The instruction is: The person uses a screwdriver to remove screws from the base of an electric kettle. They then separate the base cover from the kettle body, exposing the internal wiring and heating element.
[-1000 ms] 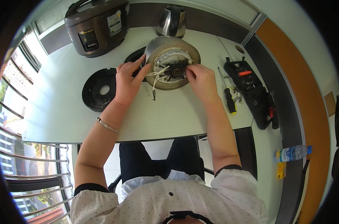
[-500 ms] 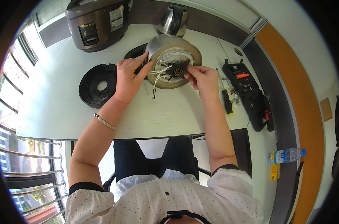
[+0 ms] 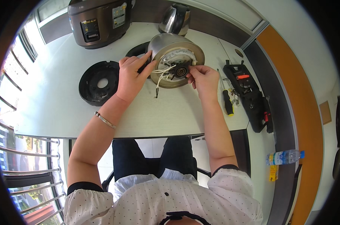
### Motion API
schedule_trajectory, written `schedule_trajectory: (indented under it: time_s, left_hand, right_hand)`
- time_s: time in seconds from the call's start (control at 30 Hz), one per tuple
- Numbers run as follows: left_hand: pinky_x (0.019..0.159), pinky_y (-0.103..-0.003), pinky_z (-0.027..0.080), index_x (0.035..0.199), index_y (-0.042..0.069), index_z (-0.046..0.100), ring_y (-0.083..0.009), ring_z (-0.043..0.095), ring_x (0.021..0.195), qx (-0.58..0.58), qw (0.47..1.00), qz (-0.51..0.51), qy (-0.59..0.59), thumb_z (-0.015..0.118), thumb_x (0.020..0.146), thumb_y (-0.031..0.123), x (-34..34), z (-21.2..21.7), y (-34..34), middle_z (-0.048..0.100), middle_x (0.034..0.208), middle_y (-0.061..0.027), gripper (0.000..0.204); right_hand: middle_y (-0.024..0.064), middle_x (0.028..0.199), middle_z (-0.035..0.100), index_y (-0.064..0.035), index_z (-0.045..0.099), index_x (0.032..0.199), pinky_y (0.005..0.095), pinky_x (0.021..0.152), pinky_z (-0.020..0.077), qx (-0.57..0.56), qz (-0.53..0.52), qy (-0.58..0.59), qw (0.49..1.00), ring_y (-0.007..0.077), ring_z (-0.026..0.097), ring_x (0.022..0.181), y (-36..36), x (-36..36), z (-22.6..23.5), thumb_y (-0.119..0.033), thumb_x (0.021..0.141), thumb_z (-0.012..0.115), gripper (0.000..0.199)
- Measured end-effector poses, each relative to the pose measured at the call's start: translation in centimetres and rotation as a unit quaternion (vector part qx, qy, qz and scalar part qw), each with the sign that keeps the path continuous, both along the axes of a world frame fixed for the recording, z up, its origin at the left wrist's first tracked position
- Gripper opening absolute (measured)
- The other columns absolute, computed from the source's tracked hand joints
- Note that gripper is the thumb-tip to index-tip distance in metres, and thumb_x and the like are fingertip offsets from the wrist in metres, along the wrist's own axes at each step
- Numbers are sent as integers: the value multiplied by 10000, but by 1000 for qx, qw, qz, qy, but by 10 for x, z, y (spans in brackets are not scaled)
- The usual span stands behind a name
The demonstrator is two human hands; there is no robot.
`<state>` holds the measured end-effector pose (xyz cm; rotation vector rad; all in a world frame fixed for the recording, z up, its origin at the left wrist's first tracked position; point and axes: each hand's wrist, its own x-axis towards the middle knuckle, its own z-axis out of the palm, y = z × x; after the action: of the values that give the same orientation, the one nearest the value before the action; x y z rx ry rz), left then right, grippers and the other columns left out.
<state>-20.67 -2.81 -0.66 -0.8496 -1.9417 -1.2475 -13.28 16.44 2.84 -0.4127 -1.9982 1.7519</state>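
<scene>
A steel electric kettle (image 3: 170, 39) lies on its side on the table, its opened underside facing me. In that underside sits a round black connector (image 3: 181, 71), with several white wires (image 3: 161, 75) running out to its left. One wire end hangs below the rim. My left hand (image 3: 132, 75) steadies the kettle at its left side, index finger and thumb against the body and rim, other fingers curled. My right hand (image 3: 206, 80) pinches the right edge of the connector. Left of the kettle lies a round black base cover (image 3: 89, 80) with a hole in its middle.
A brown rice cooker (image 3: 102, 24) stands at the back left, and another steel kettle (image 3: 173, 18) behind mine. To the right lie a yellow-black screwdriver (image 3: 228, 103), small metal parts and an open black tool case (image 3: 248, 99). A water bottle (image 3: 284, 157) lies farther right.
The whole view has shifted slightly. Both hands keep their places on the kettle and the connector, and little else differs.
</scene>
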Motion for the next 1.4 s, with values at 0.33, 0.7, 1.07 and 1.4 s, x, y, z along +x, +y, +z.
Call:
schedule_trajectory:
  time_s: [0.33,0.7,1.07,1.4]
  left_hand:
    - [795,-300,338,1022,33,676,-156,507,620,-2,1000,-5,-13,688,790,178,1,1,0,533,606,-36,274]
    - [774,-269,351,1085,68,666,-133,461,645,-10,999,3,-53,678,805,172,0,1,-3,527,626,-22,299]
    - [813,-296,333,1041,56,678,-145,478,607,2,999,-1,-51,685,798,209,-3,-2,-2,529,602,-16,287]
    - [808,-291,327,1034,54,679,-139,475,609,4,999,-6,-41,693,792,197,-4,-1,-2,528,604,-13,281]
  right_hand:
    - [129,716,644,23,639,828,321,543,491,415,34,148,897,240,606,567,25,-7,-15,-20,756,643,84]
    - [143,765,643,7,652,806,349,620,504,444,1,188,876,292,620,658,21,-4,-14,-31,726,667,90]
    - [139,771,645,5,652,806,351,609,503,454,-25,189,871,287,622,650,17,-4,-14,-46,723,681,102]
    - [138,773,642,8,650,808,350,612,508,479,-8,204,854,291,620,650,16,-3,-12,-18,712,667,100]
